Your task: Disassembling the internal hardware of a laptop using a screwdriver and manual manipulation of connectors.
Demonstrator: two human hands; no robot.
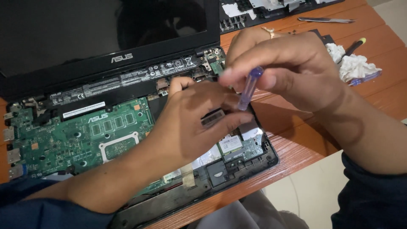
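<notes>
An opened black laptop [258, 163] lies on a wooden table, its green circuit board [63, 140] and long black battery [110, 80] exposed. My left hand [193, 123] rests over the middle of the laptop's inside and holds a small dark part with metal fins [213, 117] between thumb and fingers. My right hand [288, 68] hovers just above it, pinching a small screwdriver with a clear blue handle [249, 88] that points down toward that part. What the tip touches is hidden by my left hand.
The dark laptop screen [101, 29] stands at the back left. Crumpled white tissue [354, 65], a yellow-tipped tool [355, 46] and metal tweezers [324, 19] lie on the orange-brown table [377, 97] at right. More dismantled hardware [254, 10] sits at the top.
</notes>
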